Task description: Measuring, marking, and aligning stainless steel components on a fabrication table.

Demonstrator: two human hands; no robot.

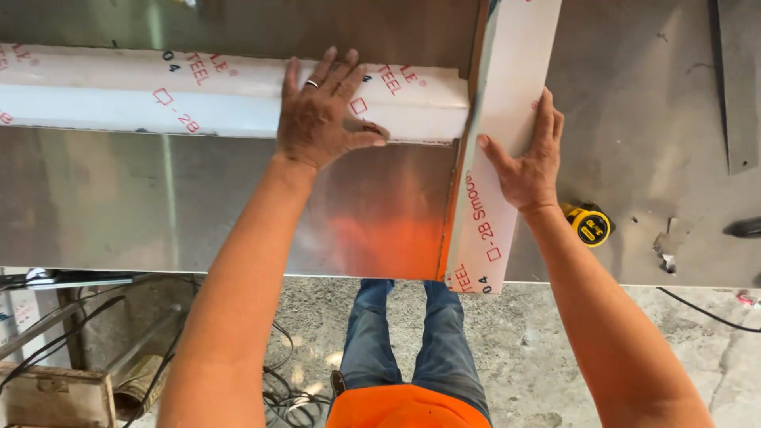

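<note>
My left hand [321,111] lies flat, fingers spread, on a long steel profile wrapped in white protective film [158,95] that runs across the metal table [119,198]. A ring shows on one finger. My right hand [527,158] presses flat on a second white-filmed profile [507,87] that crosses at a right angle and reaches past the table's near edge. The two profiles meet in a corner between my hands. Neither hand grips anything.
A yellow and black tape measure [588,225] lies on the table right of my right wrist. Small metal scraps [664,246] and a steel strip [737,87] lie farther right. Below the table edge are cables [277,388], pipes and concrete floor.
</note>
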